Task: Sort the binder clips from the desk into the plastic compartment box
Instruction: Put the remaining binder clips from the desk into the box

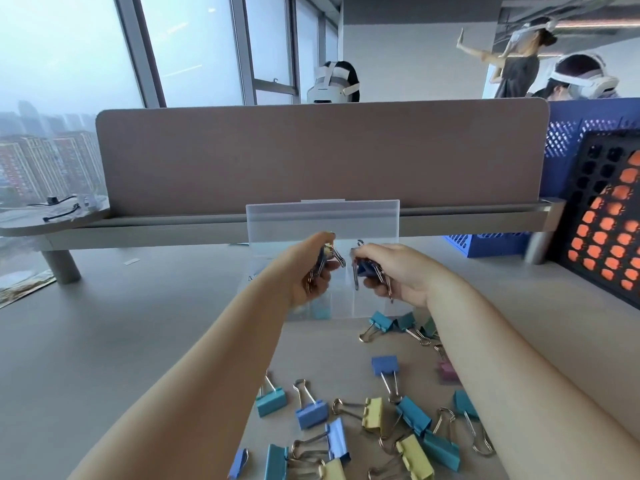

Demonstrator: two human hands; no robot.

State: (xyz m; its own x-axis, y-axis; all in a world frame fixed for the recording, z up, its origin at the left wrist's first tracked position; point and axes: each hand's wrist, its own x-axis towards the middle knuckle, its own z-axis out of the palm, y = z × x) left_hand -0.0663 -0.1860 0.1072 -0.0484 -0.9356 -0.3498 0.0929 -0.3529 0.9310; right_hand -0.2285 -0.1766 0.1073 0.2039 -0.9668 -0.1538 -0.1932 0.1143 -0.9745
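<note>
Head view: left hand [310, 271] and right hand [401, 271] each grip a bunch of dark blue metal binder clips [365, 267] above the clear plastic compartment box [375, 216], with loose pastel binder clips [374, 412] on the pale desk [138, 323] just in front of it.

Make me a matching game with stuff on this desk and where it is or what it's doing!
Column one:
1. left hand
2. box
3. pink clip
4. black crate

Column two:
a. far right
b. lid up
c. holding dark clips
d. half hidden by the right arm

Pairs: 1-c, 2-b, 3-d, 4-a
</note>
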